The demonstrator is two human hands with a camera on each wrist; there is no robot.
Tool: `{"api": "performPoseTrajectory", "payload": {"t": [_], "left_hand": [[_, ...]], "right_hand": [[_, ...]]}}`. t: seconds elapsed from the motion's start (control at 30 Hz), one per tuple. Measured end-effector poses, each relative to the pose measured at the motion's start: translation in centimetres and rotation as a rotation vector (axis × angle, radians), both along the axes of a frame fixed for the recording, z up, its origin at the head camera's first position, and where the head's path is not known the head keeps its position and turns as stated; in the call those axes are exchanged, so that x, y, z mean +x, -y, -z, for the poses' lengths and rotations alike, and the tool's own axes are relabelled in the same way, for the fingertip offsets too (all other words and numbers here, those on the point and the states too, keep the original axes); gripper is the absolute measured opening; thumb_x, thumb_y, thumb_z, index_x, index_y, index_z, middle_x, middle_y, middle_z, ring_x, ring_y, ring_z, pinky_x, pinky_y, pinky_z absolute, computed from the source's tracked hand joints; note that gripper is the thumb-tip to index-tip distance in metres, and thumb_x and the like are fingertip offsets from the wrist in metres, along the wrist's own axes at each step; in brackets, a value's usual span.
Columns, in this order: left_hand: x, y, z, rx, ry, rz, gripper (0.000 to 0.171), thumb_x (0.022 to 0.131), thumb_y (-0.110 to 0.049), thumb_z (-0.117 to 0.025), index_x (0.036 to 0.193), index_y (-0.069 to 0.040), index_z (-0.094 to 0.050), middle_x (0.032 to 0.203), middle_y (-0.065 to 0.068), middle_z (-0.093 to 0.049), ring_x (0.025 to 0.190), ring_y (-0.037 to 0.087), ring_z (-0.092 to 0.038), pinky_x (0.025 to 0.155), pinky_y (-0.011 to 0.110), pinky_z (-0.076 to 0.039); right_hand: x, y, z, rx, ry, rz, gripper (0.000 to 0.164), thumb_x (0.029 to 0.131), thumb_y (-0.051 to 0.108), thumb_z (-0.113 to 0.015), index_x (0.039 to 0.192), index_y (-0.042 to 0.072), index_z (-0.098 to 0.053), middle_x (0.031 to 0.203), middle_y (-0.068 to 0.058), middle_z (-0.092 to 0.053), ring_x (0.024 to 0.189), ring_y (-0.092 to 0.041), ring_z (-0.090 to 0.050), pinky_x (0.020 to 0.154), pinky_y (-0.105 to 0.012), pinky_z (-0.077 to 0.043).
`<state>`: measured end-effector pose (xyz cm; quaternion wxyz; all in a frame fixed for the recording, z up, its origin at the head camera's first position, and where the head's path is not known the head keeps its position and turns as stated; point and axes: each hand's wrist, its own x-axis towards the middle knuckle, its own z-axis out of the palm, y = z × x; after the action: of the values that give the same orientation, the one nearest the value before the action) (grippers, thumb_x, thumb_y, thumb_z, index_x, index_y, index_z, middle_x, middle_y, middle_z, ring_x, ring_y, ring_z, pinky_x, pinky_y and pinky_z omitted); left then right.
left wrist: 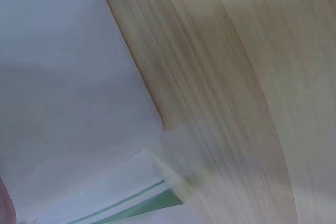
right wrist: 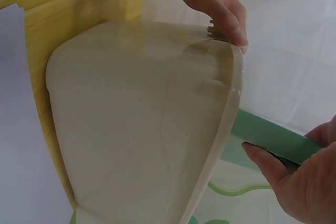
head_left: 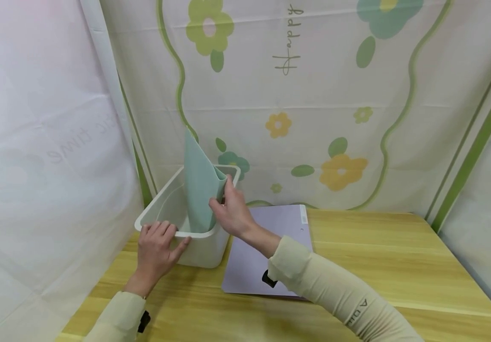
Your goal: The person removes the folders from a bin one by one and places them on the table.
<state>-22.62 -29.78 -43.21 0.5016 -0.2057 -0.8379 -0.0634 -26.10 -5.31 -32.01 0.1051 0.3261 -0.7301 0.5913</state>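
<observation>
A white plastic storage bin [head_left: 200, 249] stands at the left of the table. My left hand [head_left: 155, 249] grips its near rim, fingers over the edge and thumb along the outside. In the right wrist view that hand [right wrist: 212, 1] appears at the bin's top corner. A light green folder [head_left: 200, 185] stands tilted upright, its lower part inside the bin. My right hand [head_left: 233, 211] pinches the folder's right edge between thumb and fingers, above the bin's right side. The bin hides the folder's bottom. The left wrist view shows mostly the bin's wall [left wrist: 73, 87].
A flat lavender folder [head_left: 250, 266] with a white label lies on the wooden table [head_left: 369, 266], right of the bin and partly under my right forearm. A flower-printed curtain [head_left: 314, 95] hangs behind, and a white curtain [head_left: 44, 166] borders the left side.
</observation>
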Motion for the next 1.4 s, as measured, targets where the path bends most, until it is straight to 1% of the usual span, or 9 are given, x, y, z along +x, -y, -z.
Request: {"api": "performPoseTrajectory", "payload": {"t": [0.2, 0.43, 0.57, 0.77, 0.87, 0.97, 1.13, 1.23, 1.4], "left_hand": [[0.1, 0.0, 0.0, 0.007, -0.008, 0.001, 0.063, 0.101, -0.064, -0.043, 0.079, -0.007, -0.054, 0.073, 0.008, -0.054, 0.067, 0.030, -0.049, 0.073, 0.050, -0.037], [0.3, 0.0, -0.2, 0.029, -0.035, 0.015, 0.063, 0.100, -0.064, -0.044, 0.078, -0.006, -0.054, 0.073, 0.008, -0.054, 0.066, 0.030, -0.049, 0.072, 0.051, -0.037], [0.3, 0.0, -0.2, 0.030, -0.038, 0.013, 0.063, 0.100, -0.064, -0.044, 0.078, -0.006, -0.054, 0.072, 0.008, -0.053, 0.066, 0.030, -0.048, 0.072, 0.051, -0.038], [0.3, 0.0, -0.1, 0.032, -0.030, 0.017, 0.062, 0.101, -0.064, -0.044, 0.078, -0.007, -0.054, 0.073, 0.007, -0.053, 0.066, 0.029, -0.048, 0.073, 0.051, -0.038], [0.2, 0.0, -0.1, 0.038, -0.031, 0.021, 0.062, 0.100, -0.064, -0.044, 0.078, -0.007, -0.054, 0.072, 0.007, -0.053, 0.066, 0.030, -0.048, 0.073, 0.051, -0.038], [0.2, 0.0, 0.0, 0.040, -0.032, 0.022, 0.062, 0.100, -0.064, -0.044, 0.078, -0.007, -0.053, 0.072, 0.007, -0.052, 0.066, 0.030, -0.047, 0.073, 0.051, -0.037], [0.2, 0.0, -0.1, 0.039, -0.030, 0.025, 0.063, 0.100, -0.064, -0.044, 0.078, -0.006, -0.053, 0.072, 0.007, -0.051, 0.066, 0.030, -0.047, 0.073, 0.051, -0.037], [0.2, 0.0, -0.1, 0.040, -0.031, 0.027, 0.063, 0.100, -0.064, -0.044, 0.078, -0.006, -0.053, 0.072, 0.007, -0.051, 0.066, 0.030, -0.047, 0.073, 0.052, -0.037], [0.2, -0.1, 0.0, 0.039, -0.039, 0.025, 0.063, 0.100, -0.064, -0.044, 0.079, -0.006, -0.054, 0.073, 0.008, -0.053, 0.067, 0.031, -0.050, 0.072, 0.051, -0.037]], "right_hand": [[0.2, -0.3, -0.8, -0.053, -0.010, -0.006, 0.047, 0.095, 0.001, -0.054, 0.139, 0.004, -0.038, 0.127, -0.020, -0.066, 0.109, -0.028, -0.070, 0.081, -0.038, -0.060], [0.2, -0.8, -1.4, -0.081, -0.007, -0.025, 0.050, 0.096, 0.001, -0.055, 0.142, 0.004, -0.036, 0.130, -0.017, -0.064, 0.111, -0.027, -0.069, 0.082, -0.041, -0.060], [0.3, -1.2, -1.7, -0.097, 0.015, -0.030, 0.051, 0.096, -0.003, -0.054, 0.143, 0.003, -0.036, 0.129, -0.021, -0.064, 0.110, -0.031, -0.069, 0.083, -0.041, -0.059], [2.1, -2.1, -3.5, -0.132, 0.059, -0.048, 0.046, 0.096, -0.008, -0.052, 0.140, -0.007, -0.036, 0.127, -0.033, -0.060, 0.111, -0.046, -0.066, 0.082, -0.052, -0.059], [2.7, -2.5, -4.2, -0.154, 0.069, -0.056, 0.047, 0.095, -0.009, -0.051, 0.140, -0.007, -0.036, 0.128, -0.034, -0.059, 0.109, -0.049, -0.066, 0.080, -0.054, -0.059], [2.9, -2.7, -4.5, -0.170, 0.082, -0.050, 0.049, 0.095, -0.008, -0.051, 0.141, -0.007, -0.035, 0.130, -0.034, -0.058, 0.108, -0.050, -0.067, 0.081, -0.054, -0.058], [2.7, -3.2, -4.7, -0.188, 0.118, -0.013, 0.050, 0.096, -0.007, -0.052, 0.143, -0.005, -0.034, 0.129, -0.033, -0.057, 0.104, -0.050, -0.068, 0.079, -0.054, -0.059], [2.5, -3.5, -4.9, -0.194, 0.125, 0.005, 0.052, 0.096, -0.007, -0.052, 0.144, -0.004, -0.034, 0.129, -0.031, -0.056, 0.105, -0.049, -0.067, 0.080, -0.052, -0.059], [2.3, -4.1, -5.2, -0.207, 0.140, -0.004, 0.054, 0.097, -0.006, -0.050, 0.148, -0.004, -0.030, 0.134, -0.031, -0.053, 0.112, -0.048, -0.065, 0.082, -0.048, -0.059]]}}
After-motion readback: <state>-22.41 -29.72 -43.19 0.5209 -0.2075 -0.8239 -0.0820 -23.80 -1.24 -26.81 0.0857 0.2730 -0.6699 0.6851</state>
